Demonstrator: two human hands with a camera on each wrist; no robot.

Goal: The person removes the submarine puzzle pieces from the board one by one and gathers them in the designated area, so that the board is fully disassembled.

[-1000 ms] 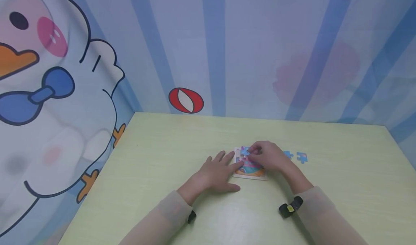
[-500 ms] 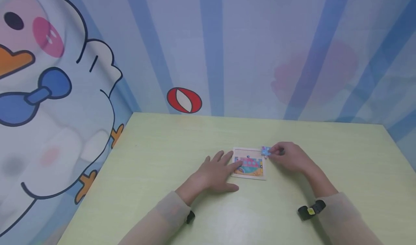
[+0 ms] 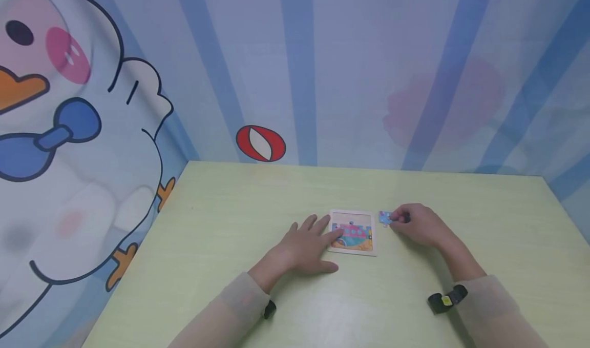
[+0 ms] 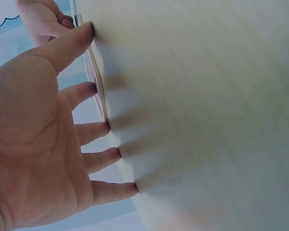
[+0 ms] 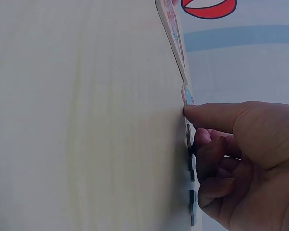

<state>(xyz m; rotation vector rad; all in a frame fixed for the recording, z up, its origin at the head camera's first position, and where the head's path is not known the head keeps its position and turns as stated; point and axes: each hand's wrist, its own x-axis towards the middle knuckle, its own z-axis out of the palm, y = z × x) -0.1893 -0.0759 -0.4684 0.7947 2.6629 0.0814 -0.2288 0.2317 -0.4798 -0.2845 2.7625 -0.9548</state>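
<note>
A small square puzzle board (image 3: 352,217) with a pale rim lies on the table, its lower part filled with pink, teal and orange picture pieces; bare backing shows along its upper strip. My left hand (image 3: 306,248) is spread out, one finger over the picture and others at the board's left edge. To the right of the board, my right hand (image 3: 421,225) pinches a blue jigsaw piece (image 3: 384,217) between thumb and finger. In the right wrist view that piece (image 5: 188,95) is low at the tabletop, apart from the board; the remaining fingers are curled.
More loose jigsaw pieces (image 5: 192,207) lie on the table behind the right hand, hidden in the head view. The pale yellow-green table (image 3: 258,194) meets a blue striped backdrop (image 3: 355,81) at its far edge. A large cartoon bird (image 3: 78,194) covers the left side.
My right hand has moved right with the jigsaw piece, from above the board, past its upper right corner, to the table beside it. My left hand has stayed in place.
</note>
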